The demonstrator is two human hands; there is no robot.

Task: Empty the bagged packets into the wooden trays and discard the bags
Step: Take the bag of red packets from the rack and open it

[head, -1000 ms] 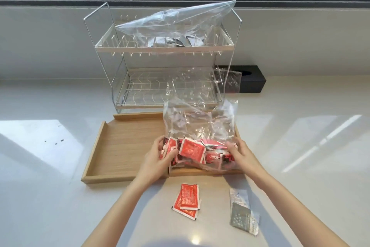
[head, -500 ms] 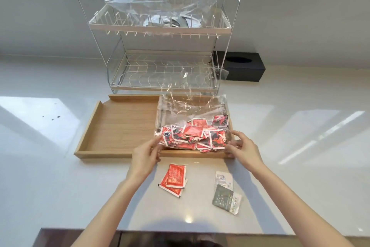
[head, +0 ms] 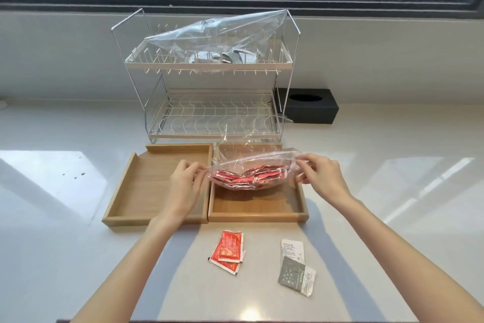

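Note:
A clear plastic bag [head: 248, 163] full of red packets [head: 248, 177] hangs over the right wooden tray [head: 256, 215]. My left hand [head: 184, 178] pinches the bag's left edge and my right hand [head: 318, 177] pinches its right edge, so the bag sags between them. The left wooden tray [head: 117, 215] lies beside it with nothing inside. A second clear bag [head: 217, 34] with grey packets sits on the top shelf of the wire rack [head: 209, 66].
Two red packets [head: 228, 250] and two grey-white packets [head: 296, 267] lie on the white counter in front of the trays. A black box [head: 309, 109] stands behind the rack at the right. A window runs along the back wall.
The bag lay on the right tray with my hands at its near corners; now both hands hold it lifted by its side edges, packets pooled in the middle. The view has risen.

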